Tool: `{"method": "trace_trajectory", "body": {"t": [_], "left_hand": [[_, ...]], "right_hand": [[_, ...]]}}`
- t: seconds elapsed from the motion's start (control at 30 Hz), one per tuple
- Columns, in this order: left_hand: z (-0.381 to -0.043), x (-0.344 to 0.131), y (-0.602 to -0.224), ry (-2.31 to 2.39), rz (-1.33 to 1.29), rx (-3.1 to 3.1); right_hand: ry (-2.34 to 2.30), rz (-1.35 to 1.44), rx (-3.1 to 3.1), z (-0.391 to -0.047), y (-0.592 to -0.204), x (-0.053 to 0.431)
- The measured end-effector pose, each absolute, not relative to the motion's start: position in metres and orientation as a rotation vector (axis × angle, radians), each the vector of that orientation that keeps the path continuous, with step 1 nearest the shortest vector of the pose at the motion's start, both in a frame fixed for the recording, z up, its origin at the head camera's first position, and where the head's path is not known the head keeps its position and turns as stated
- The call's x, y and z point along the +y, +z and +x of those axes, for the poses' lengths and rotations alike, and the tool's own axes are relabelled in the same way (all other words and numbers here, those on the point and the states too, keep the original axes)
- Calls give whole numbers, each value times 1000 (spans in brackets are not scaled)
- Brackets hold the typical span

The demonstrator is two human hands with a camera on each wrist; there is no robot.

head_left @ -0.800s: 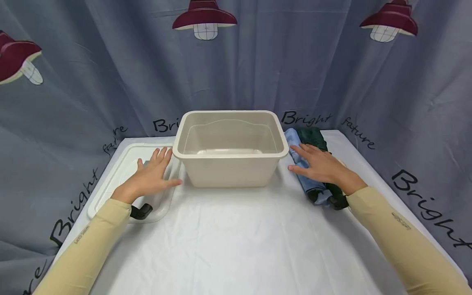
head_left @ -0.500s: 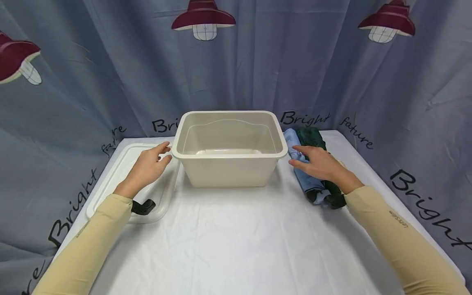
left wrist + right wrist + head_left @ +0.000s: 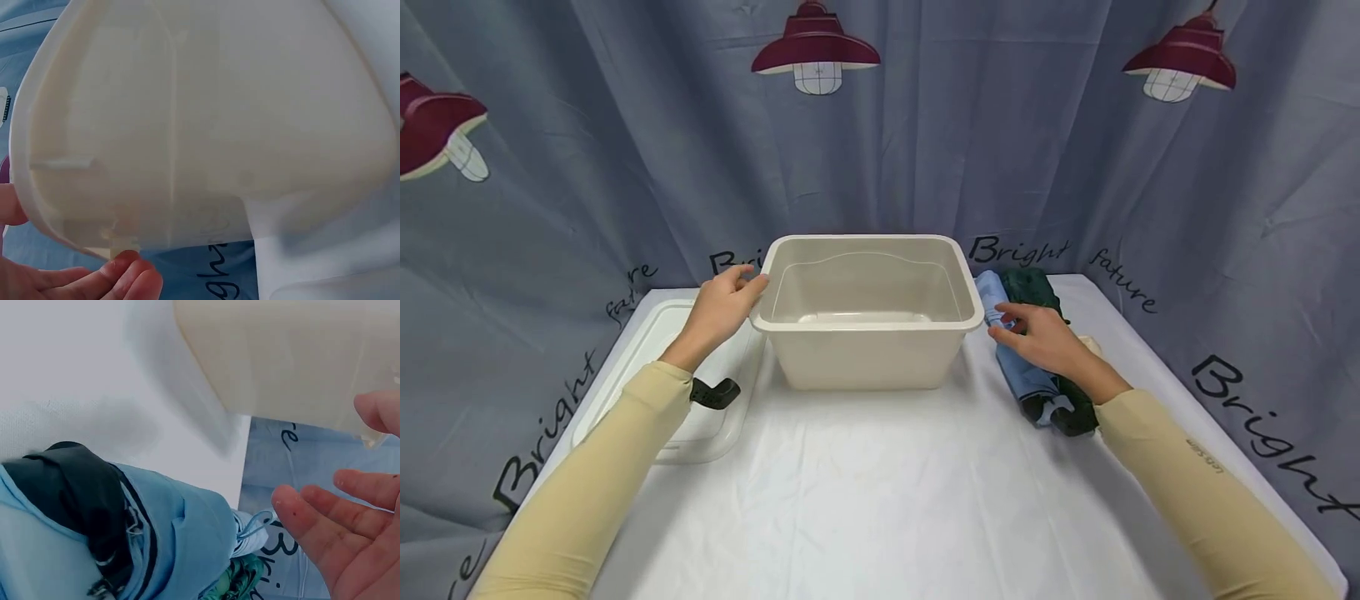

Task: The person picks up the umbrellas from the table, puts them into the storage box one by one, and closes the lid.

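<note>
A beige plastic storage bin (image 3: 868,358) stands upright, its open top facing up. At its left rim, my left hand (image 3: 721,304) has the thumb at the rim's edge; in the left wrist view, fingertips (image 3: 128,259) meet the bin's underside by the rim corner. My right hand (image 3: 1037,335) is apart from the bin on the right, fingers spread and bent a little, holding nothing. Below that hand lies a light blue rolled fabric bundle (image 3: 1026,379), like a folded umbrella, with a cord loop at one end in the right wrist view.
Left of the bin lies a flat white lid (image 3: 703,437), partly under my left forearm. A dark green bundle (image 3: 1030,286) lies against the blue one, with something cream (image 3: 1090,344) beside it. The white-covered table (image 3: 880,483) ends at a grey-blue curtain (image 3: 895,150).
My left hand has moved forward and right from over the lid to the bin's left rim, its fingers drawing together. The right hand's fingers have bent slightly. The bin stays put.
</note>
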State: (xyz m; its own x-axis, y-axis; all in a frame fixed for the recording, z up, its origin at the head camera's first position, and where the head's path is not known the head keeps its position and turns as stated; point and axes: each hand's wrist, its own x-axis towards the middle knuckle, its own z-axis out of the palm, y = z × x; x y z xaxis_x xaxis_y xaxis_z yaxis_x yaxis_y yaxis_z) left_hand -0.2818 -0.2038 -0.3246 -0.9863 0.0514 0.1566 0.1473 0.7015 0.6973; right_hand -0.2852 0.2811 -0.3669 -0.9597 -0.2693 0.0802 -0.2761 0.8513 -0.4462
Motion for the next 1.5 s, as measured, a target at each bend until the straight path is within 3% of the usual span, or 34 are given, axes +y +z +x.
{"method": "trace_trajectory", "body": {"t": [0.87, 1.5], "left_hand": [[-297, -189, -319, -670, -119, -3052], [-296, -188, -317, -669, -120, -3110]], "right_hand": [[679, 314, -3065, -275, -370, 302], [566, 299, -3181, -271, -380, 313]]}}
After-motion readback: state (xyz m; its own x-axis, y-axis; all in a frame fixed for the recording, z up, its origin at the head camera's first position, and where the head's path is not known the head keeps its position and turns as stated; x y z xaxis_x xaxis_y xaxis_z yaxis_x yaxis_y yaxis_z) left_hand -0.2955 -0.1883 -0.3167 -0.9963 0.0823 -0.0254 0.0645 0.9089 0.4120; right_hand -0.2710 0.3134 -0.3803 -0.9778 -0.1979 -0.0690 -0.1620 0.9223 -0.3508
